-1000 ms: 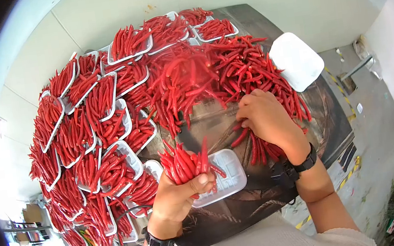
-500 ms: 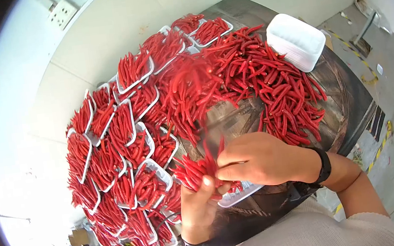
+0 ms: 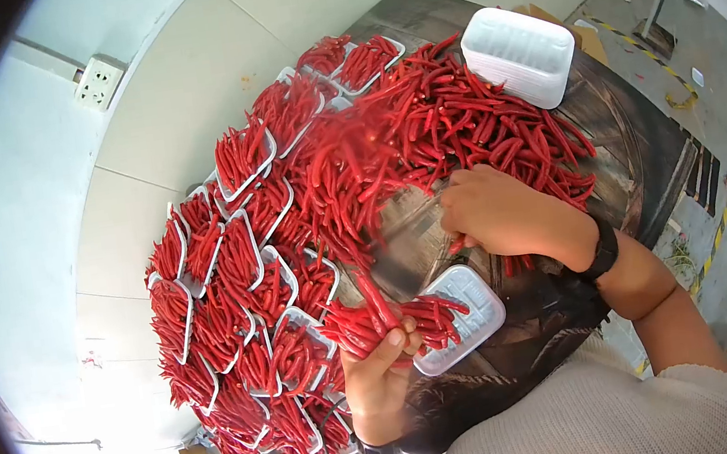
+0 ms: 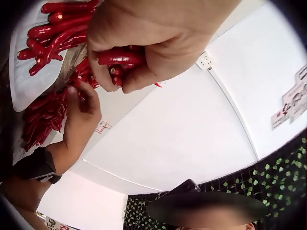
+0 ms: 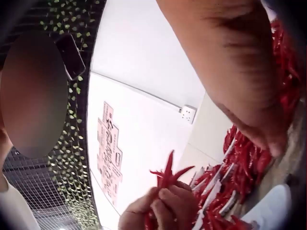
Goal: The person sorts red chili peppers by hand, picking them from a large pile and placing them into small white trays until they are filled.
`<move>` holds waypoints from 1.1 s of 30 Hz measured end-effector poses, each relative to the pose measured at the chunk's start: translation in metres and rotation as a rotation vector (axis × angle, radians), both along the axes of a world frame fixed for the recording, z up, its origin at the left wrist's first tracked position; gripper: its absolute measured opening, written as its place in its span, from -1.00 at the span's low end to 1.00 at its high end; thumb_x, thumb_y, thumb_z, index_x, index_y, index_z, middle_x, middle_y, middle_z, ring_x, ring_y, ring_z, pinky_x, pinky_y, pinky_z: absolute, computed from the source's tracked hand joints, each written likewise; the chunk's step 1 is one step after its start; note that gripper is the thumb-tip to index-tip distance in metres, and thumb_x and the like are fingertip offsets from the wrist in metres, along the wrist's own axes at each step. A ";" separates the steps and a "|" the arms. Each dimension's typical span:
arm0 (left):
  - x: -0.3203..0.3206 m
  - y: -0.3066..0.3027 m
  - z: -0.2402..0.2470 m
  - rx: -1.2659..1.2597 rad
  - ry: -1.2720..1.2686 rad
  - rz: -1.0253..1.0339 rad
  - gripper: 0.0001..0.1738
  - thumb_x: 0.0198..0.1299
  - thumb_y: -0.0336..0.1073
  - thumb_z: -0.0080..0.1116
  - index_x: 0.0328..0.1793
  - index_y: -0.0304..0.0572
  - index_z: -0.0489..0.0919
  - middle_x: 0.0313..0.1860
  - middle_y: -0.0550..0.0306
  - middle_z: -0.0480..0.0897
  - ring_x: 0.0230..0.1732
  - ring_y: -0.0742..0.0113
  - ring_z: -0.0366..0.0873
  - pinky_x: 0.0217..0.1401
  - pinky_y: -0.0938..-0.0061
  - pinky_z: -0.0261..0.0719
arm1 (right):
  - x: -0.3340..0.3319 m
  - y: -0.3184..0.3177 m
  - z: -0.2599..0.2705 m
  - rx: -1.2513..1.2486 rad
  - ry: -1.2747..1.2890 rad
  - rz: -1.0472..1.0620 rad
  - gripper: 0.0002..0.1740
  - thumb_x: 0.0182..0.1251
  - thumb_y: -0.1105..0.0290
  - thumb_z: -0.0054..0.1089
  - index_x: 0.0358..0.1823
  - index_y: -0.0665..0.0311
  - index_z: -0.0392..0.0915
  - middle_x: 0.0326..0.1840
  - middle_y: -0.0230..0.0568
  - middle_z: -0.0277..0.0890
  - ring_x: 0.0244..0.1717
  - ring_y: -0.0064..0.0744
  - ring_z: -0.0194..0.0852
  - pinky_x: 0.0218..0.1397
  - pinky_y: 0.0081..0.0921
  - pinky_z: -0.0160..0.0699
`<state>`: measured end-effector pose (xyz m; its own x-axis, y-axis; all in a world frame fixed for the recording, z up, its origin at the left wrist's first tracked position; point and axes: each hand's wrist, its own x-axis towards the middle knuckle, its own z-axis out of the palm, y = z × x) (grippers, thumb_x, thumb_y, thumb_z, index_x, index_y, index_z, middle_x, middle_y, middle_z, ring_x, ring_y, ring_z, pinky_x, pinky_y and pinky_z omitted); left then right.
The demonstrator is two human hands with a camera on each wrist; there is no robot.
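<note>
My left hand [image 3: 377,386] grips a bunch of red chili peppers [image 3: 351,328], thumb across them. Their ends stick out over a white plastic tray [image 3: 483,310] at the table's front. In the left wrist view the stem ends [image 4: 53,38] overlap that tray. My right hand [image 3: 503,208] is at the near edge of the loose chili pile [image 3: 497,122], fingers curled down. Red shows between its thumb and fingers in the left wrist view, where it pinches a chili pepper [image 4: 82,98]. The palm hides most of that pepper in the head view.
Many filled trays of chilies [image 3: 244,155] cover the table's left side, overlapping one another. A stack of white trays [image 3: 521,59] stands at the back right. The dark table [image 3: 633,113] ends at the right, beyond which lies the floor. A wall [image 3: 177,132] rises behind.
My right hand went to the bunch in my left hand, then moved back to the pile. The left hand keeps its grip, and more chilies now stick out over the tray. The head view has shifted.
</note>
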<state>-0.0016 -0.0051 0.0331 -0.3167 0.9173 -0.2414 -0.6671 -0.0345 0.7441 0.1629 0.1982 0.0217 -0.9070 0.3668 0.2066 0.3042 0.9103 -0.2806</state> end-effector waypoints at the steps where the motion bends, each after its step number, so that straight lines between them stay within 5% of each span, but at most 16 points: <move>1: 0.000 -0.001 0.000 -0.021 0.031 0.022 -0.61 0.13 -0.62 0.18 0.11 -0.43 0.46 -0.05 -0.09 0.55 -0.10 0.15 0.56 -0.18 0.43 0.69 | -0.001 0.001 0.002 -0.029 0.135 0.067 -0.90 -0.05 0.37 0.32 -0.46 0.18 0.66 -0.34 -0.25 0.51 -0.19 -0.17 0.50 -0.09 -0.24 0.43; 2: 0.001 -0.001 0.001 -0.020 0.030 0.028 -0.61 0.13 -0.62 0.18 0.11 -0.43 0.46 -0.05 -0.09 0.55 -0.10 0.15 0.56 -0.18 0.43 0.69 | -0.004 -0.002 0.006 -0.028 0.133 0.073 -0.90 -0.05 0.37 0.32 -0.46 0.18 0.66 -0.34 -0.25 0.51 -0.19 -0.17 0.50 -0.09 -0.24 0.43; 4: 0.002 0.000 0.006 -0.138 0.041 0.087 -0.66 0.18 -0.57 0.17 0.10 -0.37 0.47 -0.09 -0.02 0.62 -0.11 0.22 0.64 -0.13 0.38 0.70 | -0.012 -0.012 0.021 -0.198 0.578 0.301 -0.89 0.00 0.37 0.28 -0.42 0.20 0.66 -0.38 -0.27 0.50 -0.24 -0.17 0.52 -0.15 -0.24 0.47; 7: 0.008 0.002 0.006 -0.097 0.029 0.055 -0.65 0.22 -0.57 0.12 0.15 -0.34 0.43 -0.06 -0.02 0.62 -0.08 0.21 0.65 -0.11 0.36 0.73 | -0.014 -0.046 0.027 -0.269 0.511 0.375 -0.81 0.08 0.39 0.24 -0.24 0.18 0.67 -0.29 -0.34 0.53 -0.23 -0.25 0.52 -0.15 -0.34 0.49; 13: 0.000 -0.003 -0.004 0.060 -0.041 -0.011 -0.58 0.28 -0.41 0.16 0.23 -0.32 0.38 0.06 -0.13 0.59 -0.02 0.09 0.65 -0.10 0.23 0.78 | -0.011 -0.054 0.026 -0.334 0.502 0.418 -0.79 0.10 0.42 0.23 -0.20 0.20 0.63 -0.24 -0.33 0.55 -0.24 -0.24 0.53 -0.15 -0.33 0.52; 17: 0.003 0.001 -0.002 0.005 0.055 -0.067 -0.50 0.08 -0.42 0.39 0.12 -0.37 0.45 -0.15 -0.03 0.65 -0.24 0.25 0.66 -0.19 0.45 0.68 | -0.013 -0.054 0.025 -0.327 0.508 0.401 -0.79 0.11 0.41 0.24 -0.18 0.20 0.60 -0.24 -0.31 0.56 -0.23 -0.22 0.54 -0.14 -0.33 0.52; 19: 0.008 0.004 0.003 -0.054 0.145 0.000 -0.49 0.02 -0.51 0.39 0.12 -0.37 0.46 -0.15 -0.01 0.64 -0.26 0.27 0.64 -0.25 0.46 0.61 | -0.013 -0.050 0.030 -0.362 0.367 0.305 -0.80 0.08 0.42 0.26 -0.22 0.21 0.57 -0.19 -0.25 0.56 -0.18 -0.16 0.54 -0.09 -0.31 0.52; 22: 0.011 0.004 0.003 -0.079 0.065 0.018 -0.51 -0.03 -0.61 0.30 0.09 -0.39 0.45 -0.17 0.00 0.58 -0.24 0.24 0.59 -0.28 0.45 0.60 | -0.009 -0.018 0.015 -0.071 0.533 -0.044 -0.83 0.03 0.50 0.27 -0.29 0.23 0.56 -0.26 -0.15 0.47 -0.13 -0.07 0.46 -0.05 -0.20 0.45; 25: 0.006 0.002 -0.001 -0.044 -0.017 -0.006 -0.47 -0.01 -0.65 0.22 0.15 -0.32 0.40 -0.11 0.02 0.51 -0.15 0.23 0.54 -0.23 0.45 0.68 | 0.002 0.015 -0.004 0.236 0.166 -0.490 -0.78 -0.07 0.44 0.35 -0.32 0.27 0.59 -0.25 -0.21 0.44 -0.11 -0.15 0.38 -0.05 -0.23 0.40; 27: 0.003 0.001 -0.001 -0.021 -0.077 -0.013 -0.46 0.03 -0.66 0.18 0.19 -0.24 0.40 -0.04 0.01 0.50 -0.10 0.25 0.51 -0.21 0.47 0.67 | 0.002 0.029 -0.014 0.259 0.154 -0.503 -0.82 -0.05 0.44 0.33 -0.34 0.24 0.61 -0.26 -0.22 0.42 -0.12 -0.18 0.38 -0.08 -0.25 0.39; 28: 0.009 0.004 0.006 -0.064 -0.068 0.079 -0.62 0.03 -0.61 0.22 0.02 -0.43 0.46 -0.23 -0.06 0.56 -0.26 0.27 0.53 -0.35 0.46 0.52 | 0.002 0.028 -0.016 0.258 0.146 -0.494 -0.82 -0.05 0.44 0.33 -0.34 0.24 0.61 -0.26 -0.22 0.42 -0.12 -0.18 0.38 -0.08 -0.25 0.39; 33: 0.004 0.001 0.001 -0.026 -0.121 0.124 -0.60 0.09 -0.60 0.19 0.09 -0.42 0.44 -0.14 -0.03 0.55 -0.16 0.20 0.57 -0.32 0.46 0.64 | 0.003 0.023 -0.007 0.331 0.078 -0.547 -0.92 0.04 0.46 0.25 -0.39 0.21 0.61 -0.26 -0.23 0.41 -0.10 -0.17 0.39 -0.09 -0.24 0.39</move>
<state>0.0027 -0.0044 0.0342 -0.3944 0.8659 -0.3076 -0.7438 -0.1043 0.6602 0.1662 0.2212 0.0149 -0.5847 0.6776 0.4460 0.7392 0.6715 -0.0511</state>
